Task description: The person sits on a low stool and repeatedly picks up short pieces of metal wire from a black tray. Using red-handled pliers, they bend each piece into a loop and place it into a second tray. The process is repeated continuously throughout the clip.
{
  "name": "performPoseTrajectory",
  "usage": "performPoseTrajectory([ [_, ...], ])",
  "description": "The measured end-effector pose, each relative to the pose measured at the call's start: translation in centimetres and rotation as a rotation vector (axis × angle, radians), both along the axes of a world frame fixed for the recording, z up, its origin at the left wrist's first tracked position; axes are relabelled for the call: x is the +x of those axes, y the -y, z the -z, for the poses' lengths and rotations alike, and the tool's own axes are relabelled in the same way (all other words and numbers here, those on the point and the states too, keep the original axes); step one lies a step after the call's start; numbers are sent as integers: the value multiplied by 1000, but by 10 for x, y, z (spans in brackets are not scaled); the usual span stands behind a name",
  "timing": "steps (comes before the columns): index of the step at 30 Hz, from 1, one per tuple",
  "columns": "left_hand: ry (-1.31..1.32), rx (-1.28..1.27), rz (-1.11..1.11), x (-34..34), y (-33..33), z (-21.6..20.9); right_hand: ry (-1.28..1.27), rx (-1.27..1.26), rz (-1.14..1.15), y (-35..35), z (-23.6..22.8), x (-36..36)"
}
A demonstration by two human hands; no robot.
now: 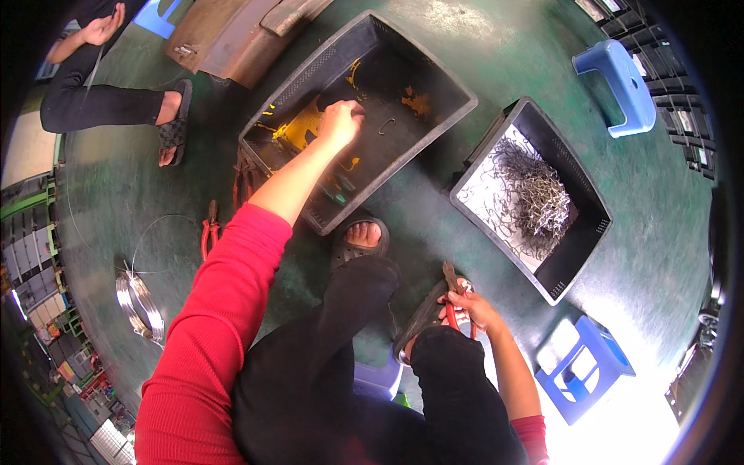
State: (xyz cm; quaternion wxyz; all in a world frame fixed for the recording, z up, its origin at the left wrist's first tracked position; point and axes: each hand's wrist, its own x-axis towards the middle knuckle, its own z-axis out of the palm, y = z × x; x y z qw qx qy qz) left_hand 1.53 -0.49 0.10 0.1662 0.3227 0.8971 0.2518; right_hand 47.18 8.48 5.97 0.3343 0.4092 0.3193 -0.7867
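My left hand (341, 122) reaches into a large black plastic crate (422, 147) with yellow paint smears inside. Its fingers are curled closed, and whatever they may hold is too small to make out. Just to the right of it, a small bent wire hook (386, 126) lies on the crate's floor. Near my right knee, my right hand (474, 308) grips pliers (450, 277) with red handles, jaws pointing up and away from me. A second black crate (585, 225), ahead and to the right, holds a heap of bent wire hooks (542, 203) on a white lining.
More red-handled pliers (209, 230) and a coil of silver wire (140, 306) lie on the green floor at left. Blue stools (620, 87) (585, 368) stand at right. Another person's sandalled foot (172, 116) is at upper left, beside a brown metal box (225, 35).
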Motion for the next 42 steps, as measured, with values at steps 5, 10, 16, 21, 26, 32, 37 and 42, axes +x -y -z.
performPoseTrajectory([
  [5, -38, 36, 8, 29, -23, 4, 23, 2, -3, 0, -2, -1],
  [10, -8, 16, 25, 35, -32, 9, 22, 29, -28, 1, -4, -4],
  [16, 208, 97, -58, 21, -22, -16, -70, 397, -250, 7, -29, -19],
  [21, 1177, 596, -102, 44, -1, -104, -102, 701, -376, -4, -84, -60],
  [26, 1232, 666, -126, 92, 7, -167, -300, 823, -258, -8, -142, -100],
  [32, 1080, 710, -36, 127, 10, -185, -402, 890, -170, -5, -179, -119],
  [37, 1099, 767, -87, 143, 10, -190, -331, 812, -205, -5, -184, -123],
  [42, 1098, 781, -49, 147, 10, -191, -318, 727, -175, -6, -181, -119],
])
